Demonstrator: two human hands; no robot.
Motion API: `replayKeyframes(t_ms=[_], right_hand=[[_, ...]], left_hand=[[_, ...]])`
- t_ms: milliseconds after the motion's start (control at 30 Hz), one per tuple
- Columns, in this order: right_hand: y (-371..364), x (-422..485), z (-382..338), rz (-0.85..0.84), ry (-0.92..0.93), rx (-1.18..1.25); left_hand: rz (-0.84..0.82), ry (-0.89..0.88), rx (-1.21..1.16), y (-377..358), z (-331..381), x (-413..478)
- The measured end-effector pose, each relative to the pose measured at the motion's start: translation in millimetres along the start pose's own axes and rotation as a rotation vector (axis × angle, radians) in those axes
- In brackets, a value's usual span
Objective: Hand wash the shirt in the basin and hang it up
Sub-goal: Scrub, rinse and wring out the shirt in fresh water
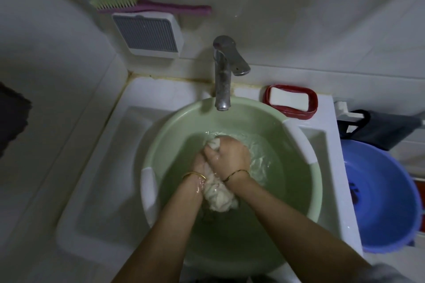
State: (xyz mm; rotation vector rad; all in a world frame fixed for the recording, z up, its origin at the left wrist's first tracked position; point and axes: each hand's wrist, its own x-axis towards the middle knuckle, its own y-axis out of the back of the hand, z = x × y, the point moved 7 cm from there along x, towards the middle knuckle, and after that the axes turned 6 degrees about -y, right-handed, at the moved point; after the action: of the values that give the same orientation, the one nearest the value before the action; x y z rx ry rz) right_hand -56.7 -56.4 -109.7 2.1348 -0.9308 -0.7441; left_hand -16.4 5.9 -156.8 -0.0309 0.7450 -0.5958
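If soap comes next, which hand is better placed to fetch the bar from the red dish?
Right, probably. The left hand and right hand both grip the shirt in the basin, but the soap bar sits in its dish off the basin's right rim; the left would cross over.

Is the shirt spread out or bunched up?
Bunched up: left hand and right hand grip the shirt as a wadded roll, partly under water in the basin.

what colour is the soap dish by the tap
Red, holding a white bar of soap; the soap dish shows in the head view.
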Motion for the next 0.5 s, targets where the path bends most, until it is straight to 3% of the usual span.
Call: replayKeyframes(t_ms=[33,200,333,433,500], right_hand=[[-1,10,10,0.005,-0.051,-0.027],[-12,37,55,-0.076,-0.065,-0.393],[-40,19,86,-0.148,-0.121,-0.679],[-73,8,81,-0.281,0.179,-0.879],[-71,17,86,-0.285,0.244,-0.955]], left_hand=[[0.005,0.002,0.085,2,-6,4],[0.120,-0.214,1.125,26,3,4],[-0.054,-0.192,1.785,23,-28,9],[-0.141,-0.021,1.929,29,-44,22],[-0.123,0.005,1.919,35,-47,28]])
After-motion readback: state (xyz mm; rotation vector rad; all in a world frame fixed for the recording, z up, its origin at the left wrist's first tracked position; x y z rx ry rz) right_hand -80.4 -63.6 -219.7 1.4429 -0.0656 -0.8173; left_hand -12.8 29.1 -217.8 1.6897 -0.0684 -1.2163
